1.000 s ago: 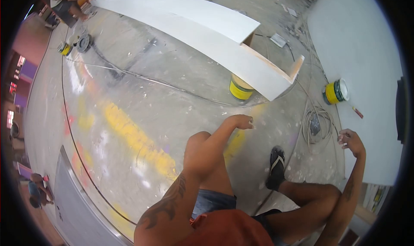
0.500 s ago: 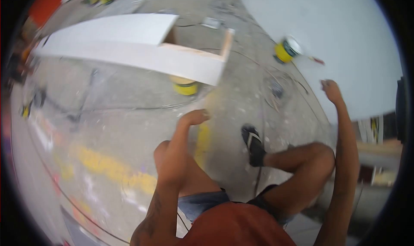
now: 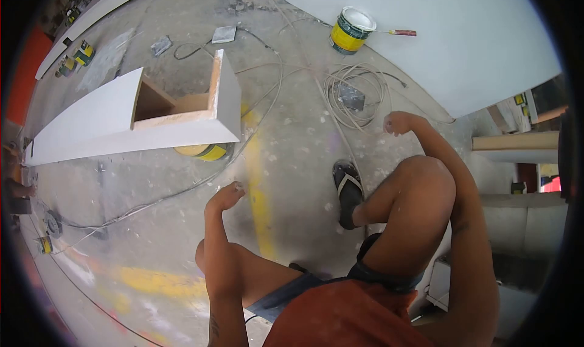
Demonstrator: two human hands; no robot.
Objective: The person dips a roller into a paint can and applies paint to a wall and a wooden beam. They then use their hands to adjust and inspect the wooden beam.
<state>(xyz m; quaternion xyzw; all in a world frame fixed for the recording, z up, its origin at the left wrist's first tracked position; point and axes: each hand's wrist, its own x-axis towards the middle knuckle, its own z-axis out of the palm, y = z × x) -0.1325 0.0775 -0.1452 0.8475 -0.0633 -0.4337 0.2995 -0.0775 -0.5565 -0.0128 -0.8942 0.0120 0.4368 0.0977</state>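
My left hand [image 3: 226, 196] hangs over the concrete floor with its fingers curled in. Pale marks show at its fingertips, and no object is visible in it. Just beyond it is a long white panelled box [image 3: 188, 131], its near end open with bare wood edges, propped on a yellow-and-green bucket [image 3: 210, 151]. My right hand [image 3: 398, 123] is loosely closed above my raised knee, also with whitish fingertips and no visible object. Nearest to it lies a coil of pale hose or cable [image 3: 333, 97] around a dark flat piece [image 3: 351, 96].
A paint bucket [image 3: 350, 35] stands by a large white panel [image 3: 426, 36], a red-handled brush [image 3: 403, 33] beside it. Cables [image 3: 152, 202] cross the paint-spotted floor [image 3: 292, 195]. Boards [image 3: 517, 141] are stacked at right. More buckets [image 3: 84, 53] stand at far left.
The view has swung and moved forward, so the white box sits lower and further left. My right hand has come down and inward from beside the white panel. Both hands remain curled.
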